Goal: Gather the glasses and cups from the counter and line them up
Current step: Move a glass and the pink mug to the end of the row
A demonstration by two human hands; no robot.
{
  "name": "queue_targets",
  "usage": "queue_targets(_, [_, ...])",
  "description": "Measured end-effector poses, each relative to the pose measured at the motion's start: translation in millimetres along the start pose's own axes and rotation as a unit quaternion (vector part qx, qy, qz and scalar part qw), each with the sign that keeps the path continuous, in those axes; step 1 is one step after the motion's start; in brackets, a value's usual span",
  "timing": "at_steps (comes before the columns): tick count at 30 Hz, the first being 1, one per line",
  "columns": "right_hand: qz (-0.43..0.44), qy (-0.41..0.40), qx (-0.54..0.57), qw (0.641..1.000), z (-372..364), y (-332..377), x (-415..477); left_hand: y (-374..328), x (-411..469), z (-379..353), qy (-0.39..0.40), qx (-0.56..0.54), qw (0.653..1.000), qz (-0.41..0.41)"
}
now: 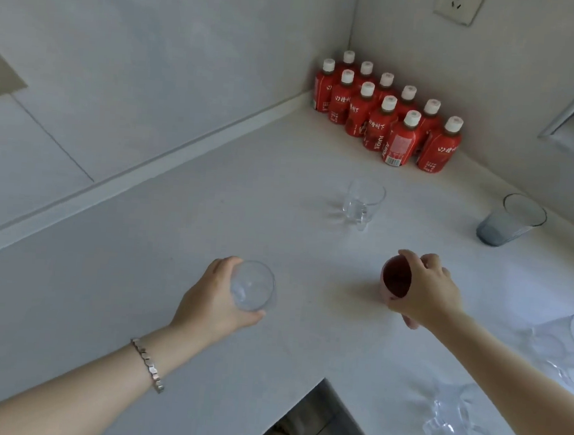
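Observation:
My left hand (212,300) grips a clear round glass (252,288) from its left side, over the white counter (137,274). My right hand (424,291) wraps around a pink cup (395,280) with a dark red inside, tilted toward the left. A clear glass mug with a handle (362,202) stands alone farther back. A blue-grey tumbler (510,219) stands at the right near the wall. Two clear glasses (567,349) sit at the right edge of view. A clear stemmed glass (462,420) is near the counter's front right, partly under my right forearm.
Several red juice bottles with white caps (386,118) are packed in the back corner. A wall socket (458,4) is above them. The counter is L-shaped, with an inner front corner (324,380) and floor below it.

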State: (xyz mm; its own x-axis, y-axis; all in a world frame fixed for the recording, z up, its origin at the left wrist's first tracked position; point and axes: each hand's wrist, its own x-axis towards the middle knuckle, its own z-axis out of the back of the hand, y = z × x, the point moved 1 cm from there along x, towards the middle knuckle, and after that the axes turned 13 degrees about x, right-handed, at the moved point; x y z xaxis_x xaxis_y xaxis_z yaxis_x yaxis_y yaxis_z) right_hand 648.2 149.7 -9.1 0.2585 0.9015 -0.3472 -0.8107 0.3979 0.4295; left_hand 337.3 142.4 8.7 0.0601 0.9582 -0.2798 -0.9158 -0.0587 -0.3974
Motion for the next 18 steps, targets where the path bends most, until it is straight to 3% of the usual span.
queue_targets(8, [0.162,0.112,-0.032,0.980,-71.3,148.8,-58.7,126.6,-73.1,27.3,-0.092,-0.068,0.983,0.141])
queue_targets(18, [0.323,0.228,-0.055,0.917,-245.2,365.6,-211.9,352.1,-230.3,83.9,-0.173,-0.124,0.933,0.289])
